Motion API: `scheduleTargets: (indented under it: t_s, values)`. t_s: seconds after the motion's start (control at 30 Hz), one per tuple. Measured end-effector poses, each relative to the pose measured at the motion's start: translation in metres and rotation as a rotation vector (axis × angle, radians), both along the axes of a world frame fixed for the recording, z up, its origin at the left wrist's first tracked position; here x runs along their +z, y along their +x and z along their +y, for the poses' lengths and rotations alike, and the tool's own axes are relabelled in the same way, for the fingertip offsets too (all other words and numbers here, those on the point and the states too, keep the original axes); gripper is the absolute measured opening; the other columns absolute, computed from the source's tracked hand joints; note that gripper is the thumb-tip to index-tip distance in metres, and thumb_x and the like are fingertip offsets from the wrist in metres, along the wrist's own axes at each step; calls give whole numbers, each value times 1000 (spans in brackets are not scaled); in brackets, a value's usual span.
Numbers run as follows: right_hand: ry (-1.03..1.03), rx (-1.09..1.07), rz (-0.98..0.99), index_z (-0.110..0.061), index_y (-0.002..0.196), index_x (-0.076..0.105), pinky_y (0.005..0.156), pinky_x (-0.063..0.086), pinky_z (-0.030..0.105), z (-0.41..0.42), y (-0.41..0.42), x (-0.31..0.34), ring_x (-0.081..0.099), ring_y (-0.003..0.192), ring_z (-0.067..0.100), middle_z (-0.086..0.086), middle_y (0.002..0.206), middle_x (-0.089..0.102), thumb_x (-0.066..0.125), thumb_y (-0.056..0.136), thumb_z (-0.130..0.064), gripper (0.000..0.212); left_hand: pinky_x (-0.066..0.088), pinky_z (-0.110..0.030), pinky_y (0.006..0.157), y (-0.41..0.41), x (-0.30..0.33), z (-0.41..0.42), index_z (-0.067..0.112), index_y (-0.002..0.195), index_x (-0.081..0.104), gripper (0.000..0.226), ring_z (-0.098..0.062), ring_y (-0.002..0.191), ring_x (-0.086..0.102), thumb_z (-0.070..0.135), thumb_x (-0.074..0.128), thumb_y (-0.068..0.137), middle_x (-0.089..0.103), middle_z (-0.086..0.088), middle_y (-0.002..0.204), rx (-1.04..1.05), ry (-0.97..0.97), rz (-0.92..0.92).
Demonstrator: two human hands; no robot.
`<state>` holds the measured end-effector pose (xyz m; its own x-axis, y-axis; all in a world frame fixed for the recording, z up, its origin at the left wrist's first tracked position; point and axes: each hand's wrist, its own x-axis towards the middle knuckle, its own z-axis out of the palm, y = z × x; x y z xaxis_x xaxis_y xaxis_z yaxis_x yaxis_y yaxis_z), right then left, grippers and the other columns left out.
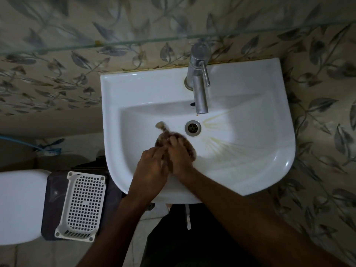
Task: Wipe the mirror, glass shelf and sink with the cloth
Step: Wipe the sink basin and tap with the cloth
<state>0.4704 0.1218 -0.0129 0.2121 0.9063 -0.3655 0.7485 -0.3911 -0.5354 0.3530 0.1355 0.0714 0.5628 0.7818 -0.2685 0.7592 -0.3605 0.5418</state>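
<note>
A white sink [134, 89] hangs on the wall below me, with yellowish streaks fanning out right of its drain [193, 128]. Both my hands are inside the basin, just in front of the drain. My right hand [179, 157] is shut on a bunched brown cloth [187, 146], and a twisted tail of the cloth [161, 126] sticks out toward the back left. My left hand [152, 166] presses against the cloth from the left and grips it too. The glass shelf [134, 42] runs across the wall above the tap. The mirror is out of view.
A steel tap [199, 81] stands at the sink's back, its spout over the drain. Left of the sink sit a white perforated basket [82, 205] on a dark box, a white toilet [21, 205] and a blue brush [49, 150]. Leaf-patterned tiles cover the wall.
</note>
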Motion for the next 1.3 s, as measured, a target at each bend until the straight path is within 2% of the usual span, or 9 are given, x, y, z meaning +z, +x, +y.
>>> scheduleTargets:
  t_s: [0.1,0.27,0.43,0.53,0.7,0.8,0.93,1.1,1.3]
  values:
    - [43,81,165,-10,130,59,107,42,45,-30,-7,13,55,122,30,14,129,61,40,95,-39,50,34,-26,100,8,0,1,11,134,54,44,-22,118,47,12,52,91,57,-8,130,24,-23,-21]
    - [-189,214,65,-22,121,67,81,52,37,-66,45,31,58,104,30,9,118,58,62,87,-43,40,33,-28,107,14,-5,-4,14,139,51,47,-22,127,44,13,56,92,56,-6,135,-43,-43,-23]
    - [-287,46,-199,-20,143,49,103,42,43,-87,81,22,44,122,36,11,137,45,66,86,-37,62,34,-32,107,28,-2,-17,14,141,50,48,-23,129,44,16,57,93,54,-6,138,-74,-87,-15]
    - [-196,104,-105,-19,131,59,97,42,46,-92,46,37,49,114,37,14,129,54,56,92,-36,42,34,-33,107,37,-2,-25,13,139,51,45,-24,128,44,24,47,96,54,-7,139,-118,-118,-5]
    - [-192,117,-18,-21,120,66,83,47,43,-105,63,59,49,103,31,11,113,54,65,89,-24,31,41,-38,102,56,-3,-35,9,135,53,52,-27,121,49,33,34,92,57,-10,133,-217,-109,-12]
    - [-261,-11,-151,-27,122,67,87,52,47,-116,112,55,48,108,30,7,118,51,72,85,-37,38,42,-38,100,68,1,-39,11,135,54,44,-28,119,50,25,47,93,57,-8,132,-263,-83,-42]
    - [-269,-24,-487,-17,134,59,101,41,46,-127,162,58,44,124,33,10,135,52,68,87,-35,51,38,-34,104,83,5,-42,13,139,50,45,-24,123,46,18,53,94,54,-5,136,-300,-73,-64]
    - [-248,25,-241,-27,132,62,92,39,40,-138,121,84,48,116,28,4,126,56,68,88,-38,46,36,-32,103,97,3,-47,12,138,51,45,-24,124,45,16,54,94,54,-6,137,-343,-83,-79]
    - [-274,53,-460,-16,121,67,98,41,43,-130,196,91,48,119,30,7,127,55,72,85,-30,39,39,-35,105,107,1,-49,14,139,51,46,-24,125,46,18,55,93,54,-5,136,-360,-67,-98]
